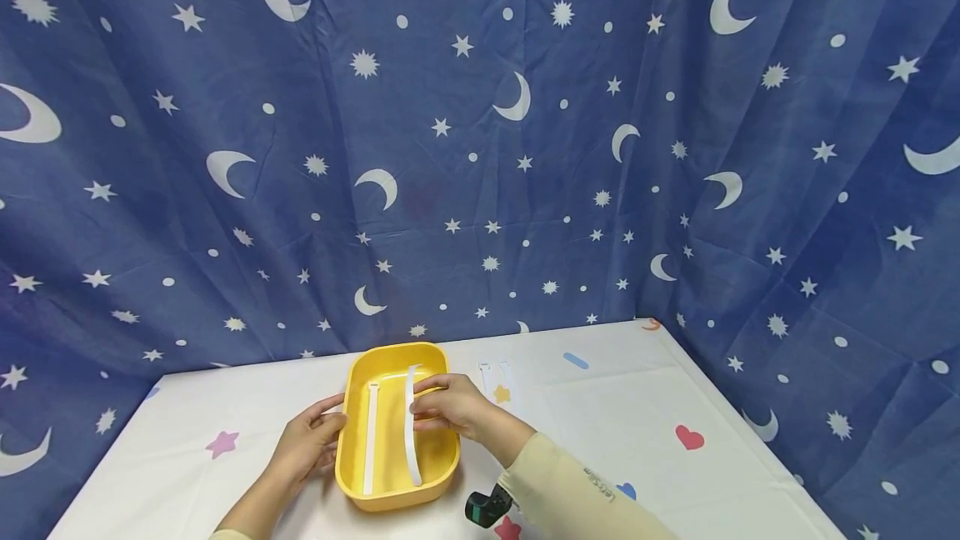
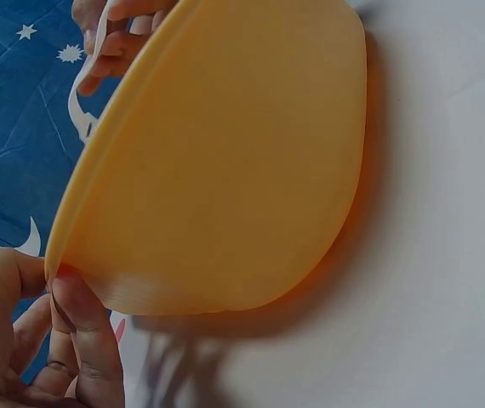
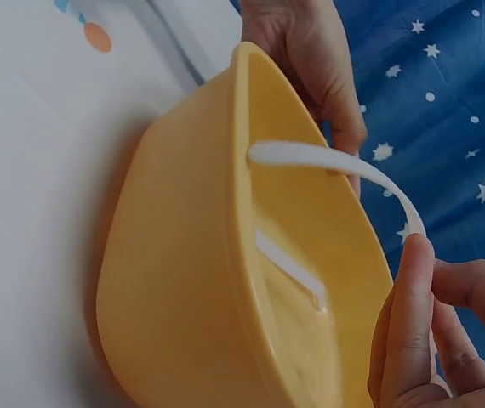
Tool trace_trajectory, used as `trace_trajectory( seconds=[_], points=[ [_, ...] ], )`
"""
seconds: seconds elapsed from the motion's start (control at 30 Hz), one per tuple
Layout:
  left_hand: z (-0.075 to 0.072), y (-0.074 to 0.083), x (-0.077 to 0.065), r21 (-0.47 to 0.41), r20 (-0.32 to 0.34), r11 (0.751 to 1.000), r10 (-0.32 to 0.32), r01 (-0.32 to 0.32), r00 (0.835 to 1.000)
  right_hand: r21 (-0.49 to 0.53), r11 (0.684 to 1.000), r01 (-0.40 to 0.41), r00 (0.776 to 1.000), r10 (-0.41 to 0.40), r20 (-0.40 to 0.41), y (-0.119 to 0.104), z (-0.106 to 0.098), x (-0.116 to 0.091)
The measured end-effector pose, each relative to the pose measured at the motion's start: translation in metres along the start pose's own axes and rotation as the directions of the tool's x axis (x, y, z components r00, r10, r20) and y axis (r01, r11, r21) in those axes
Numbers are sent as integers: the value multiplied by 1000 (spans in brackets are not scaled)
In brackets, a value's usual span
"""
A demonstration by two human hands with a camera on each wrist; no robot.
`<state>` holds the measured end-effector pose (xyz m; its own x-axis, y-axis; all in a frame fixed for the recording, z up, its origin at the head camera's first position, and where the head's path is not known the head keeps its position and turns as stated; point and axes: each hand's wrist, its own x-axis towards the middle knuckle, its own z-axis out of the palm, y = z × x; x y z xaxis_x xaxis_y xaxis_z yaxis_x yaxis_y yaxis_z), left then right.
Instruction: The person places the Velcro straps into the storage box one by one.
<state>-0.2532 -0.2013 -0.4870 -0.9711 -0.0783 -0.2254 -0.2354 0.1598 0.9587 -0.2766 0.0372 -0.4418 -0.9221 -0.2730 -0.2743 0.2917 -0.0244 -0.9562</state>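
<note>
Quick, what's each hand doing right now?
Left hand: closed, holding a yellow rounded-rectangular plastic tub at its edge.
Right hand: closed, pinching a long, flat white strip.

- We see a blue curtain (image 1: pixel 420 257) printed with white moons (image 1: pixel 274 0), stars (image 1: pixel 462 46) and dots (image 1: pixel 402 22).
- Below it we have a white tablecloth (image 1: pixel 600 440).
- On that we spot a printed pink star (image 1: pixel 222 444), red heart (image 1: pixel 689 437) and blue bar (image 1: pixel 576 361).
</note>
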Motion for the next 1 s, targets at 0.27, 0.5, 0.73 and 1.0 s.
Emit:
trace_trajectory(
  seconds=[0.27,0.5,0.73,1.0],
  points=[
    [0,0,0,-11,4,1000,7,-7,1000,-9,1000,-12,1000,12,-5,6,14,2],
    [-1,0,0,-10,8,1000,0,1,1000,-10,1000,-14,1000,14,-3,13,23,6],
    [-1,1,-1,-13,5,1000,-1,2,1000,-19,1000,-22,1000,21,-20,19,28,12],
    [0,2,-3,-19,11,1000,9,-9,1000,-46,999,-12,997,9,-71,24,34,19]
  ],
)
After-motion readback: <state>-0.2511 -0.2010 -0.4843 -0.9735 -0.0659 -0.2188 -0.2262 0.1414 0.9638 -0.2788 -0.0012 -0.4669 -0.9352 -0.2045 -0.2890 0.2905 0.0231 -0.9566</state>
